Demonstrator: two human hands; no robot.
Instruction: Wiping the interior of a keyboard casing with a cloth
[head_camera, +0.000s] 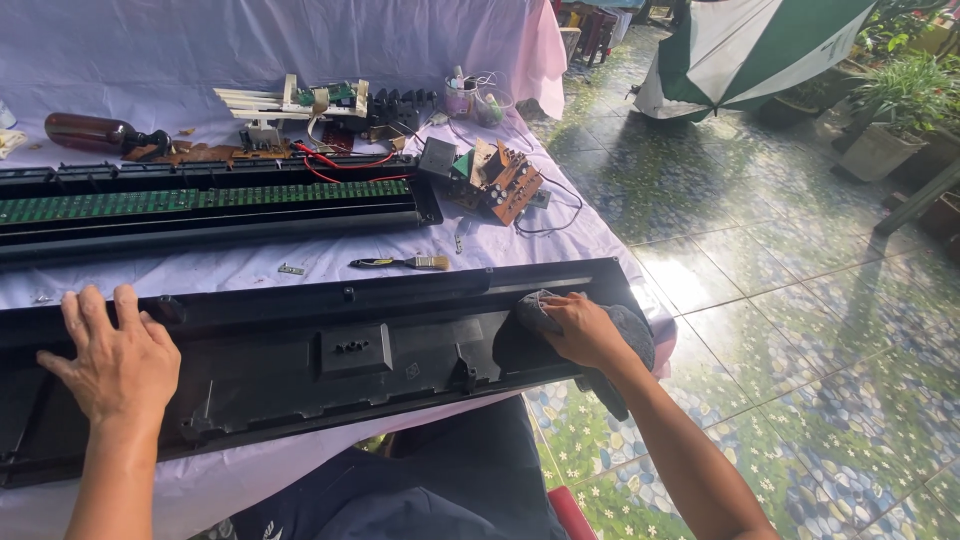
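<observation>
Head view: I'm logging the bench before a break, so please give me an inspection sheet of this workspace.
Surface: table under a pale lilac cloth, in patchy sunlight.
Job's things: long black plastic casing lying across the near edge; dark grey cloth at its right end.
Clutter: second casing with green circuit board, small brush, brown bottle, loose electronic parts, small cups.
Hands: left hand flat on the casing; right hand pressing the cloth onto it.
Cables: red wires by the board; a thin black lead at the table's right edge.
Surroundings: tiled floor, folded green and white umbrella, potted plants.
</observation>
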